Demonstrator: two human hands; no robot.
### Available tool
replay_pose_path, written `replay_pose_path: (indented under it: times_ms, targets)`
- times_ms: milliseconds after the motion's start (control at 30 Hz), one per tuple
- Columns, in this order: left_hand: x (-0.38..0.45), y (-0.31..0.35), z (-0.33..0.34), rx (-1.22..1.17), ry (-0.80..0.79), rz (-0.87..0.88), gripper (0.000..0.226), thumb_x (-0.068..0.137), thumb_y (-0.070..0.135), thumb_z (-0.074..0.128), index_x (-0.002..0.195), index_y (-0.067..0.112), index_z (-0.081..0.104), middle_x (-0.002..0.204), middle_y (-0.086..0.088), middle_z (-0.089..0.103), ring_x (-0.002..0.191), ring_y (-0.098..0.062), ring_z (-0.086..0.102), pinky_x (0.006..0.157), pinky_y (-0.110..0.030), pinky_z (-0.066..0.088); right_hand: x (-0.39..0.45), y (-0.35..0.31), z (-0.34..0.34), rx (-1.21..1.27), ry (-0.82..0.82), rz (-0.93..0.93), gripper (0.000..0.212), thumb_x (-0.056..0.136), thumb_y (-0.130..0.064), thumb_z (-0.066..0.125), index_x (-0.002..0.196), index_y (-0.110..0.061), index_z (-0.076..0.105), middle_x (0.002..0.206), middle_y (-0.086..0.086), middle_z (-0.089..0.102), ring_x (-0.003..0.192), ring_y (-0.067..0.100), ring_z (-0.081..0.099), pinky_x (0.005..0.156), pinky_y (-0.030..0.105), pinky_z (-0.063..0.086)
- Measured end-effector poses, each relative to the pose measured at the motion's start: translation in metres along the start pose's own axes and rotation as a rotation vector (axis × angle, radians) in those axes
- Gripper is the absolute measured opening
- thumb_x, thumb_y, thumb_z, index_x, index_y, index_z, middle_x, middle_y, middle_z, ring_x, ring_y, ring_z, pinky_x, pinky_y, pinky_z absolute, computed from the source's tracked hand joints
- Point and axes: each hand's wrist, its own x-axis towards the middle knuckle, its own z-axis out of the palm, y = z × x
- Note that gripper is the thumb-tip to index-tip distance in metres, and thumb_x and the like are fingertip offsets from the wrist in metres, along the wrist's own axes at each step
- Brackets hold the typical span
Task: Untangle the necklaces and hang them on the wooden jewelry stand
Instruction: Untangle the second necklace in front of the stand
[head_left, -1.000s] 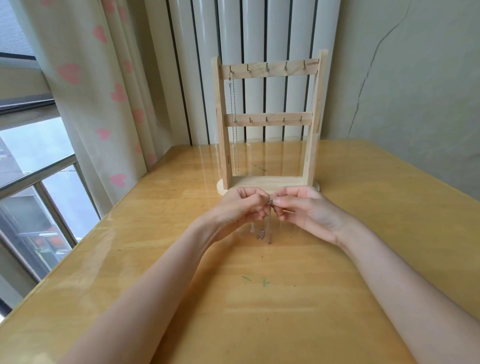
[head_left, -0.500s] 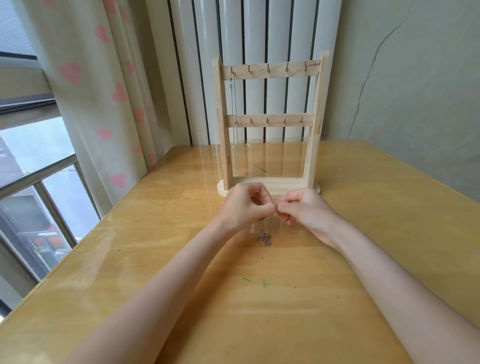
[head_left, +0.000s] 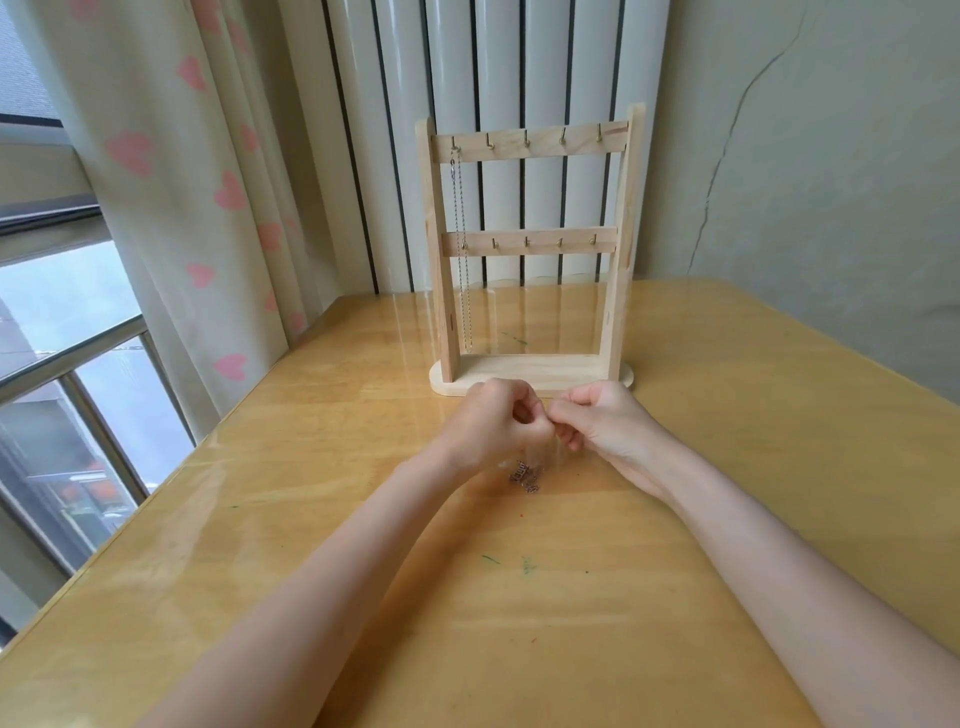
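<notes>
Left hand (head_left: 496, 423) and right hand (head_left: 597, 421), fingers curled, pinch a thin silver chain necklace (head_left: 525, 475) just before the pale wooden jewelry stand (head_left: 530, 249); pendant touches table. Step, I judge: untangling. Next: free one strand, lift to an empty hook.

Soft daylight comes from the window (head_left: 67, 312) well to the left of the hands, leaving the scene evenly bright. The glossy table (head_left: 260, 519) carries pale glare streaks beyond and below them (shadows faint). Edges bow outward; the small chain beneath the fingers seems slightly blurred.
</notes>
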Motion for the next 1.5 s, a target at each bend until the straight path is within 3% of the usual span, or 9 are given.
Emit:
replay_pose_path:
  times_ms: [67,167,333,533,733,967,1167,1367,1500]
  targets:
    - [-0.001,-0.002,0.000,0.095,-0.033,0.030,0.017,0.075,0.009,0.060,0.064,0.019,0.051,0.059,0.006,0.058,0.055,-0.011,0.053,0.055,-0.020,0.044,-0.001,0.001,0.001,-0.056,-0.021,0.006,0.020,0.078,-0.002,0.056,0.059,-0.008,0.057,0.052,-0.002,0.051,0.054,0.007,0.045,0.054,0.019,0.037]
    - [-0.001,-0.005,-0.002,0.114,-0.039,0.061,0.016,0.074,0.009,0.062,0.065,0.017,0.051,0.059,0.005,0.056,0.057,-0.012,0.050,0.059,-0.026,0.046,-0.002,0.001,0.001,-0.076,-0.040,0.007,0.013,0.080,-0.001,0.058,0.068,-0.006,0.062,0.057,0.001,0.056,0.054,0.006,0.047,0.055,0.017,0.039]
    - [-0.001,-0.005,-0.010,-0.225,-0.026,-0.038,0.016,0.080,0.001,0.057,0.068,0.011,0.054,0.060,-0.004,0.057,0.058,-0.024,0.052,0.050,-0.025,0.044,-0.001,0.000,0.000,0.027,-0.021,-0.061,0.010,0.082,-0.001,0.063,0.075,-0.008,0.065,0.067,0.005,0.061,0.060,0.010,0.051,0.064,0.024,0.042]
    - [-0.002,-0.002,-0.013,-0.598,-0.014,-0.195,0.019,0.088,0.003,0.053,0.072,0.013,0.057,0.066,0.002,0.058,0.057,-0.003,0.052,0.055,-0.015,0.046,0.001,-0.001,-0.004,0.124,0.008,-0.123,0.007,0.076,-0.003,0.071,0.080,-0.008,0.068,0.076,0.004,0.068,0.069,0.006,0.062,0.061,0.012,0.047]
    - [-0.001,-0.003,-0.013,-0.534,0.006,-0.202,0.021,0.085,0.003,0.057,0.067,0.014,0.057,0.067,0.001,0.061,0.059,-0.004,0.052,0.058,-0.015,0.048,0.001,-0.003,-0.004,0.076,0.049,-0.170,0.005,0.076,-0.004,0.072,0.081,-0.005,0.070,0.074,0.002,0.069,0.062,-0.003,0.061,0.060,0.010,0.045]
    - [0.000,0.003,-0.010,-0.453,0.055,-0.098,0.021,0.085,-0.001,0.055,0.069,0.013,0.056,0.067,0.001,0.055,0.054,0.000,0.051,0.054,-0.014,0.046,0.002,0.002,0.000,-0.038,0.057,-0.110,0.007,0.078,-0.003,0.067,0.073,-0.008,0.068,0.075,0.008,0.064,0.069,0.013,0.054,0.071,0.026,0.043]
    - [0.001,-0.004,-0.012,-0.530,0.045,-0.155,0.016,0.086,0.004,0.058,0.072,0.013,0.057,0.076,-0.005,0.055,0.060,-0.004,0.052,0.059,-0.017,0.048,0.000,-0.005,-0.005,0.131,0.070,-0.175,0.007,0.078,-0.005,0.070,0.077,-0.012,0.071,0.075,0.001,0.070,0.073,0.009,0.060,0.066,0.018,0.046]
    - [0.001,-0.005,-0.011,-0.473,0.060,-0.159,0.015,0.085,0.005,0.060,0.072,0.012,0.059,0.076,-0.003,0.057,0.053,0.001,0.054,0.057,-0.014,0.048,0.001,-0.003,-0.003,0.080,0.081,-0.178,0.007,0.076,-0.003,0.071,0.082,-0.006,0.071,0.077,0.001,0.070,0.066,-0.002,0.062,0.061,0.009,0.046]
    - [0.001,-0.003,-0.009,-0.430,0.069,-0.112,0.019,0.085,0.002,0.059,0.069,0.013,0.058,0.071,0.002,0.056,0.053,0.003,0.053,0.056,-0.013,0.047,0.001,-0.003,-0.003,0.062,0.070,-0.129,0.006,0.079,-0.003,0.069,0.079,-0.009,0.069,0.071,0.001,0.067,0.058,-0.001,0.059,0.061,0.014,0.046]
